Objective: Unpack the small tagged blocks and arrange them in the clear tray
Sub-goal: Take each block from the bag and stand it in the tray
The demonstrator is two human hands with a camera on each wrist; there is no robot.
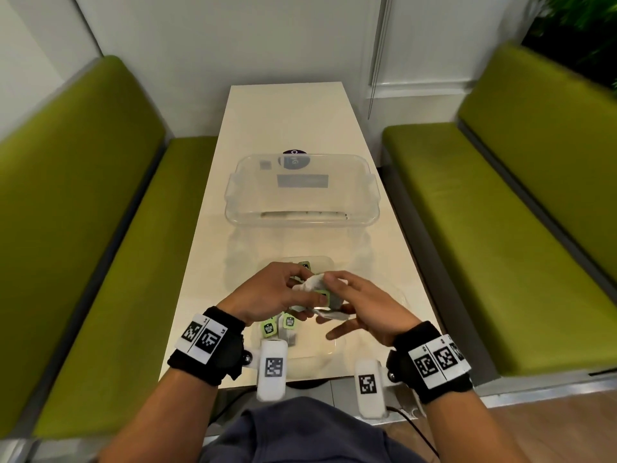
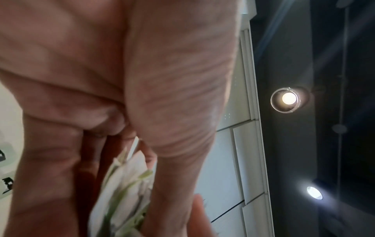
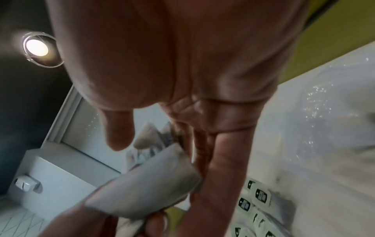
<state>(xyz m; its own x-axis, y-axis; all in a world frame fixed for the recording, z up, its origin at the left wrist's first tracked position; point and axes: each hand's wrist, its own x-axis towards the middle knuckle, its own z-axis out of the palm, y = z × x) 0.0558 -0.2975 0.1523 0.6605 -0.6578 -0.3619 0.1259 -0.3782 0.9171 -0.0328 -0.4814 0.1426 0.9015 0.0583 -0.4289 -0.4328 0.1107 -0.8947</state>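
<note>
The table (image 1: pixel 290 111) has a smooth, pale top with a soft gloss. The clear tray (image 1: pixel 372 198) is transparent plastic, shiny at its rim. The benches (image 1: pixel 500 208) look like matt green cloth. The small tagged blocks (image 1: pixel 288 323) have matt green paper labels. The wrapper (image 1: pixel 330 315) in the hands looks like thin, crinkled grey paper or foil.

Bare table (image 1: pixel 287 121) in the upper centre of the head view: open passage. Clear tray (image 1: pixel 302 219) blocks mid-frame, spanning nearly the full table width. Open strip between its near wall and both hands. Green benches (image 1: pixel 100 262) flank both sides. Tagged sachets (image 1: pixel 278 325) clutter the lower centre.
</note>
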